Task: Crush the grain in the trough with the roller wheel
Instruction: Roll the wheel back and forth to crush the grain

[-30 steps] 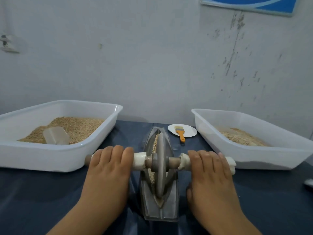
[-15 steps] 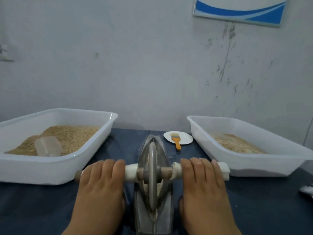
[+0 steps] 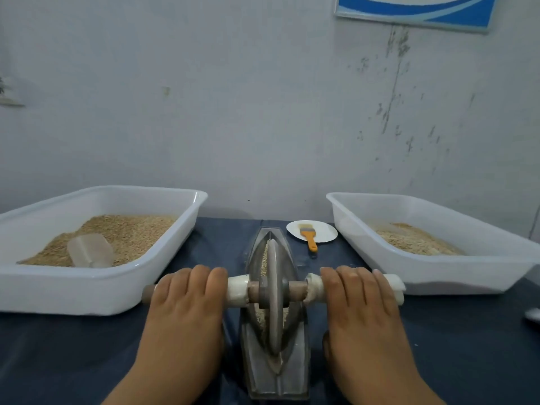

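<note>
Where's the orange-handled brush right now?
The brush lies on the small white plate at the table's back, right of the trough's far tip, left of the right tub.

Trough [image 3: 274, 372] sat dead center with the wheel [image 3: 273, 299] in it, tubs [image 3: 96, 290] either side, brush [image 3: 309, 236] behind on a plate [image 3: 324, 232].

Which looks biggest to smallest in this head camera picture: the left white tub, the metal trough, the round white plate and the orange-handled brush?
1. Left white tub, clearly largest.
2. Metal trough; it sits nearer the camera, which may flatter it.
3. Round white plate.
4. Orange-handled brush, lying partly on the plate, smallest.
</note>
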Tool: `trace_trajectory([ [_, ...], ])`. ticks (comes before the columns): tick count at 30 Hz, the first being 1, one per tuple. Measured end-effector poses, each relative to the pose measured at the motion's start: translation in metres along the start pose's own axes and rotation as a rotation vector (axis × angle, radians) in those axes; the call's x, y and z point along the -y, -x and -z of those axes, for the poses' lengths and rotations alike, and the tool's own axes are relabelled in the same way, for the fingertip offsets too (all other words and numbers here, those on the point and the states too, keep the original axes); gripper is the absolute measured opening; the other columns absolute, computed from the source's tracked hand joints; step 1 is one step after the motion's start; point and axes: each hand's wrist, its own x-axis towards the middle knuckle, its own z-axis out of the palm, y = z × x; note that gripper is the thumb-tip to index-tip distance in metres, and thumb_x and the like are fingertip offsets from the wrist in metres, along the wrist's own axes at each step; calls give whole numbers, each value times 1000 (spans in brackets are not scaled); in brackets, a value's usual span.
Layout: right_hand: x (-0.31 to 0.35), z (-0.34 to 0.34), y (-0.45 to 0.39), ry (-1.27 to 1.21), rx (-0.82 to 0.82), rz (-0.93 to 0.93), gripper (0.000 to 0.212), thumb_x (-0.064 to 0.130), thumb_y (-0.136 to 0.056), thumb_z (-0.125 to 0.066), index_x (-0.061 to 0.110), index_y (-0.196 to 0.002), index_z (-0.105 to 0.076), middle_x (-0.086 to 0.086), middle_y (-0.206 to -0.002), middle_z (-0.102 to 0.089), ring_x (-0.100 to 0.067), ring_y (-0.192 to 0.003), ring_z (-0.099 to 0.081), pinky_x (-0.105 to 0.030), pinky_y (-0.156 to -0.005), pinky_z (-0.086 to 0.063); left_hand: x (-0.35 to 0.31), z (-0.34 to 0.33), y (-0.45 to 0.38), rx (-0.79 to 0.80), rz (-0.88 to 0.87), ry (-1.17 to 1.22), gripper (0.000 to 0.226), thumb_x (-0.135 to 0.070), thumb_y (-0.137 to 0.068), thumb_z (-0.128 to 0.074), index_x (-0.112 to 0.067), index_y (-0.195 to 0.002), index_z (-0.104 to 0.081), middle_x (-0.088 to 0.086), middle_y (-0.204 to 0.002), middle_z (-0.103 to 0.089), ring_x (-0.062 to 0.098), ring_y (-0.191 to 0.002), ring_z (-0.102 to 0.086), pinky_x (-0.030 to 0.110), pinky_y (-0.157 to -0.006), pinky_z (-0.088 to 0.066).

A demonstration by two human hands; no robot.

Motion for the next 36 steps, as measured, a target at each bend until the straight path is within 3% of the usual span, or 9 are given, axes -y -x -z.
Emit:
trace_trajectory([
  [5, -1, 2, -36, 49, 300, 2, 64, 18, -91, -41, 17, -149, -16, -4, -144, -27, -27, -133, -27, -41, -119, -7, -6, 3, -45, 292, 63, -103, 37, -21, -83, -54, -28, -114, -35, -6, -107, -42, 17, -101, -42, 30, -92, -34],
  [8, 2, 3, -30, 64, 284, -13, 62, 15, -87, -46, 13, -147, -27, -7, -139, -36, -29, -128, -36, -42, -118, -13, -8, 4, -40, 284, 80, -97, 38, -11, -72, -64, -21, -105, -47, -2, -96, -47, 22, -89, -47, 35, -82, -39],
  [11, -2, -3, -3, -41, 55, -16, 56, 10, -63, -61, 6, -119, -64, -12, -109, -61, -37, -101, -60, -47, -105, -29, -5, -3, -8, -18, 13, 5, 30, 0, -62, -57, -10, -90, -61, 5, -80, -51, 30, -72, -50, 42, -72, -41],
  [13, -5, -6, 6, -40, -30, 7, 57, 12, -58, -54, 6, -114, -67, -12, -104, -63, -38, -96, -61, -50, -102, -32, -3, -7, 0, -90, -7, 10, 33, -3, -65, -47, -10, -94, -61, 6, -83, -52, 30, -75, -51, 42, -78, -39],
  [16, -5, -5, -6, -15, 112, 6, 66, 9, -60, -66, 5, -125, -60, -13, -115, -58, -37, -107, -57, -49, -108, -30, -3, -5, -15, 35, 23, -6, 34, -1, -60, -61, -12, -92, -60, 5, -83, -51, 28, -74, -50, 41, -73, -41],
  [20, -1, -1, -34, 29, 279, -18, 70, 20, -89, -46, 17, -150, -13, -4, -146, -25, -26, -136, -24, -41, -121, -5, -9, -2, -41, 224, 64, -112, 38, -15, -78, -54, -22, -113, -40, -1, -106, -43, 22, -99, -42, 33, -90, -31],
  [27, -3, -7, 6, -80, 33, 27, 72, 6, -51, -72, 5, -122, -61, -13, -114, -58, -38, -108, -56, -53, -108, -28, -5, -6, 5, -52, 24, 21, 39, -7, -65, -48, -8, -102, -60, 7, -91, -54, 31, -82, -50, 44, -81, -41],
  [33, 6, 4, -34, 60, 251, -15, 66, 22, -91, -43, 17, -150, -14, -5, -147, -23, -28, -139, -20, -45, -121, 5, -10, -1, -25, 219, 95, -45, 42, -14, -73, -62, -19, -112, -45, -1, -103, -47, 22, -95, -47, 34, -89, -37],
  [36, 6, 5, -29, 96, 272, -2, 61, 20, -90, -36, 14, -149, -21, -8, -145, -28, -30, -138, -25, -48, -121, 0, -9, 2, -19, 240, 114, -30, 41, -10, -69, -63, -16, -109, -51, 1, -99, -49, 24, -90, -48, 36, -85, -39],
])
